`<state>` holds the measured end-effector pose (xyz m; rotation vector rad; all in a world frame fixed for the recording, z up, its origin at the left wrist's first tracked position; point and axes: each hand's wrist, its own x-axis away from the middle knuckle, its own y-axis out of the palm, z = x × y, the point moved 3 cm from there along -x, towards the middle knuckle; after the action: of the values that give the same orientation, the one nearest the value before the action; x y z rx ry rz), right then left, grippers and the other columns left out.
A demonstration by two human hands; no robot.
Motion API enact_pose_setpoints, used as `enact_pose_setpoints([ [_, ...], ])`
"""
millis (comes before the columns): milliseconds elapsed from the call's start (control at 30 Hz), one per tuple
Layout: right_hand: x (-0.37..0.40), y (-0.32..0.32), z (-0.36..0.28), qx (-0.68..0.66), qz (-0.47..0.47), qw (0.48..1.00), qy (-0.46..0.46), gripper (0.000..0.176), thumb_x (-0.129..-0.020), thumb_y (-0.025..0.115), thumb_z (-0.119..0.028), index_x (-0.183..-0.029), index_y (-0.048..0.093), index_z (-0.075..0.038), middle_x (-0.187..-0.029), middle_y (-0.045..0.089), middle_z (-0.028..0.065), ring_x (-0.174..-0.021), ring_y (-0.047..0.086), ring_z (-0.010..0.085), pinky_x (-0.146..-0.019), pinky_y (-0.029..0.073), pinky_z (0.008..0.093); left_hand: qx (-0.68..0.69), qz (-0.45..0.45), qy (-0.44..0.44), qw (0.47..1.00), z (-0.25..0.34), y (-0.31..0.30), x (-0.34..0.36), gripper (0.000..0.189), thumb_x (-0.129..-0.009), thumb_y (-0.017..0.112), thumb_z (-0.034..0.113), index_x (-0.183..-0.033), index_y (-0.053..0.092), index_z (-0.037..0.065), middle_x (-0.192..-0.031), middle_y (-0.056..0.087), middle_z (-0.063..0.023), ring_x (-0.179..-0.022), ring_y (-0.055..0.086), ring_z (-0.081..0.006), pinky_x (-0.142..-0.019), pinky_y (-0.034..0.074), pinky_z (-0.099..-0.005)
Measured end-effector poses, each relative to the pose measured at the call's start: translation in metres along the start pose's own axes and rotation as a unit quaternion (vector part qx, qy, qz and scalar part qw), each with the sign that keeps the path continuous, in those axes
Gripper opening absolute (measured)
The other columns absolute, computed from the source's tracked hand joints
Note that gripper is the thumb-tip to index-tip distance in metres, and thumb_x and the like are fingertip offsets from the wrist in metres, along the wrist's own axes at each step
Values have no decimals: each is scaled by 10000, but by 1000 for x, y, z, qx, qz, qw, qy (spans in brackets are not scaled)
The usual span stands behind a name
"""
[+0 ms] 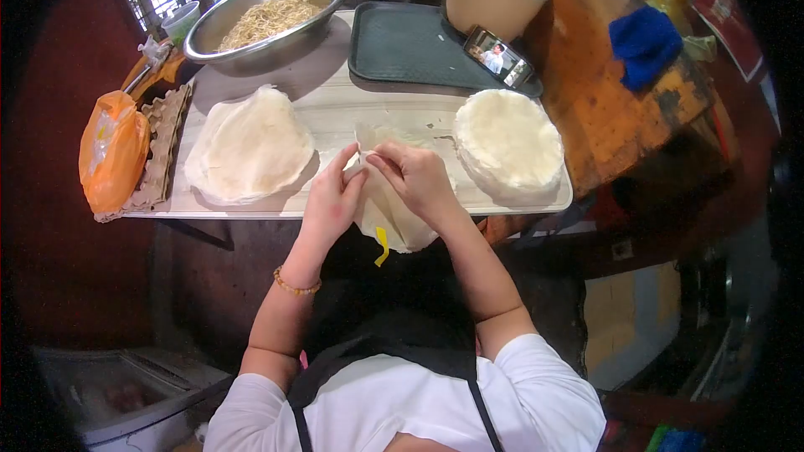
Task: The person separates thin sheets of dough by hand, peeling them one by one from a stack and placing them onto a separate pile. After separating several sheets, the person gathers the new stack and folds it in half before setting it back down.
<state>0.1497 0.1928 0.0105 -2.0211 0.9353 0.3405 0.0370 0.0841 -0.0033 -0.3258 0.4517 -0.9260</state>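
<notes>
Between my hands, at the table's front edge, a thin pale wrapper sheet (392, 209) hangs down over the edge. My left hand (337, 192) pinches its upper left part between thumb and fingers. Close beside it, my right hand (412, 177) has its fingers closed on the same sheet near the top. A stack of pale round wrappers (509, 142) lies to the right of my hands. On the left is another pile of wrappers (249, 146), spread less evenly. A yellow strip (382, 246) shows in front of the hanging sheet.
A metal bowl (198, 43) of shredded food stands at the back left. Behind my hands lie a dark tray (398, 46) and a propped phone (499, 57). An orange bag (115, 151) and egg carton (164, 144) are far left; a blue cloth (643, 46) is right.
</notes>
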Motion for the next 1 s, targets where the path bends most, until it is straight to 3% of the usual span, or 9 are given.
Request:
enact_pose_setpoints([
  [33,0,3,4,13,-7,1000,13,221,-929,605,-298,-855,627,-91,-715,642,149,-676,644,352,-583,496,441,9,7,6,1000,-8,1,0,438,-899,616,87,-1322,533,9,-602,522,-113,-529,476,-140,-540,413,-315],
  [267,-4,3,20,3,3,998,57,234,-930,609,-324,-897,665,-99,-724,643,169,-677,641,366,-585,494,447,15,46,-11,999,-34,-7,1,348,-905,602,101,-1241,600,12,-588,511,-144,-517,477,-172,-535,414,-341],
  [367,-7,-12,25,5,66,996,61,234,-934,614,-301,-908,672,-76,-730,647,176,-679,643,366,-598,491,434,-3,70,-15,997,-45,-18,0,349,-895,611,91,-1233,607,4,-568,474,-111,-506,444,-147,-516,388,-324],
  [433,-9,-26,24,-44,63,985,155,217,-929,653,-222,-962,685,-10,-706,660,127,-613,593,162,-614,472,299,-10,64,-43,997,-47,-24,1,359,-889,618,84,-1235,607,-8,-558,437,-72,-506,406,-109,-502,359,-303],
  [667,-6,-34,39,-43,159,970,181,229,-949,624,-210,-948,668,15,-707,658,100,-637,550,113,-608,452,287,38,115,-17,993,-79,-21,-2,357,-896,622,103,-1235,614,-10,-566,423,-3,-521,377,-69,-487,322,-278],
  [733,-4,-37,41,-41,219,965,142,243,-967,590,-251,-945,661,-20,-701,627,181,-581,584,269,-578,451,367,61,133,11,989,-77,-21,-3,356,-901,622,115,-1236,616,-6,-574,430,4,-529,380,-67,-489,321,-281],
  [867,2,-29,33,-45,179,968,169,239,-970,583,-260,-957,665,-35,-727,638,189,-606,612,289,-587,458,379,11,123,-5,992,-57,-21,-3,200,-919,614,150,-1006,639,-28,-574,433,-65,-542,416,-93,-502,341,-312],
  [933,2,-19,27,19,118,984,135,251,-971,582,-278,-945,663,-42,-731,639,195,-643,642,312,-584,459,399,-12,120,-5,993,-48,-15,-7,202,-927,615,165,-915,626,-36,-571,423,-87,-539,424,-105,-503,344,-322],
  [1000,1,-22,24,18,131,980,150,262,-971,583,-285,-931,659,-38,-729,637,196,-659,650,325,-584,458,410,-37,164,-6,986,-43,-14,-14,285,-946,613,205,-817,567,-45,-582,401,-114,-547,407,-115,-506,342,-328],
])
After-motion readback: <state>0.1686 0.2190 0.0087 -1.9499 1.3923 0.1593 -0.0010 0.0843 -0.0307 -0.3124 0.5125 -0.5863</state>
